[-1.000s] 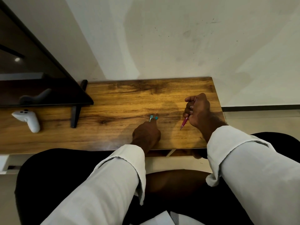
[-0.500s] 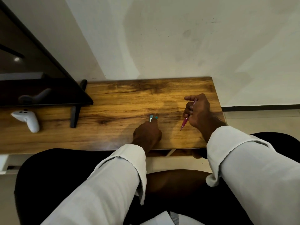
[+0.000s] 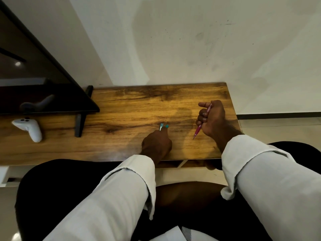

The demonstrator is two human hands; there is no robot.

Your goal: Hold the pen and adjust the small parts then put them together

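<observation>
My left hand [image 3: 157, 143] rests on the wooden desk [image 3: 132, 110] near its front edge, fingers curled round a small teal and silver object [image 3: 163, 126] whose tip sticks out beyond the knuckles; what it is stays unclear. My right hand [image 3: 212, 119] is curled round a pink mechanical pencil [image 3: 199, 127], held above the desk at the right with its tip pointing down and toward me. Both arms wear white sleeves.
A white game controller [image 3: 30, 129] lies on the desk at the left. A dark monitor [image 3: 34, 94] on a black stand [image 3: 79, 126] fills the left side. A white wall rises behind the desk, whose right edge is beside my right hand.
Almost nothing moved. My right hand's index finger has stretched out slightly; both hands keep their places and their holds.
</observation>
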